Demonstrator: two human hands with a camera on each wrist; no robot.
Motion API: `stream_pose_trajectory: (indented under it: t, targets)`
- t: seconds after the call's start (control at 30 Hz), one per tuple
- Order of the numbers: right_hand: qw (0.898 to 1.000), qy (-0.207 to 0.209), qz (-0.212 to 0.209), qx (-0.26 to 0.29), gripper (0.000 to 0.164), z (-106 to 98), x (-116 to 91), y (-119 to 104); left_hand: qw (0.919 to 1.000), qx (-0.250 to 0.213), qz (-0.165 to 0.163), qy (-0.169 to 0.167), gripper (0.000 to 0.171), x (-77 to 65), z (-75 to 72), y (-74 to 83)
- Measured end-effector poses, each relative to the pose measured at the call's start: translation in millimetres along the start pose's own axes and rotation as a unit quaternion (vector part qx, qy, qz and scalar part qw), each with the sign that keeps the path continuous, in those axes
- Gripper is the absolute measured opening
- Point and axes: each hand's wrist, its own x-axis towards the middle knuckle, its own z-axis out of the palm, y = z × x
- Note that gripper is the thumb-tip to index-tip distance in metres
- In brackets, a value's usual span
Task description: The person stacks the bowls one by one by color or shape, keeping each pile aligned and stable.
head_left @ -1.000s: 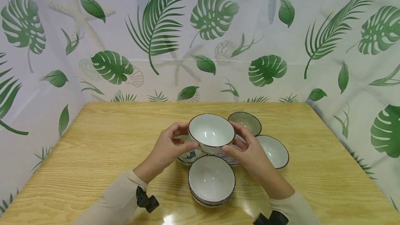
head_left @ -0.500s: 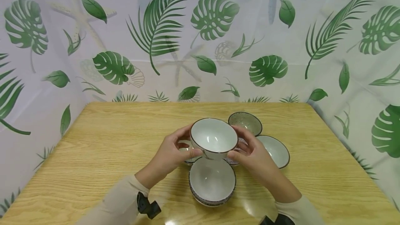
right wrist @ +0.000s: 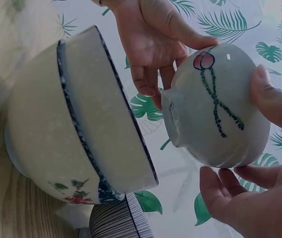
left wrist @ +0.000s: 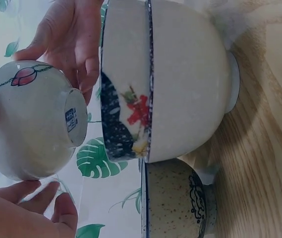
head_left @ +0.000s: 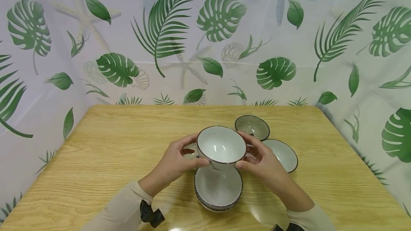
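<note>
Between them my left hand [head_left: 179, 159] and right hand [head_left: 263, 158] grip a small white bowl [head_left: 221, 145] with a brown rim, thumbs at the near side and fingers round its sides. The left wrist view shows a painted red bud on its wall and a blue mark under its foot. It is held in the air, overlapping the far rim of a stack of two larger bowls [head_left: 218, 188] in the head view. Red flowers and dark blue edges decorate the stacked bowls, the upper one nested in the lower [left wrist: 190, 84].
Behind the right hand stand a greenish speckled bowl [head_left: 252, 127] and a white dark-rimmed bowl [head_left: 284, 156]. A speckled bowl with blue linework [left wrist: 173, 198] and a striped bowl [right wrist: 113, 220] stand past the stack. The wooden table [head_left: 128, 127] meets a leaf-patterned cloth [head_left: 179, 27].
Both hands have brought the small bowl nearer to the person and slightly to the right, from beyond the stack to over its far rim. The other bowls stay put.
</note>
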Motion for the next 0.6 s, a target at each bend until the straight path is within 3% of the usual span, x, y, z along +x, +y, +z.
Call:
stream_pose_trajectory:
  t: [0.3, 0.6]
  targets:
    - [0.999, -0.008, -0.017, -0.033, 0.074, -1, -4, 0, 0.9999, 0.005, 0.003, -0.011, 0.076, -5.3, 0.9, 1.0]
    - [0.999, -0.042, -0.027, 0.018, 0.08, 1, -10, 3, 0.9994, -0.016, -0.016, -0.026, 0.082, -10.0, 2.7, -1.8]
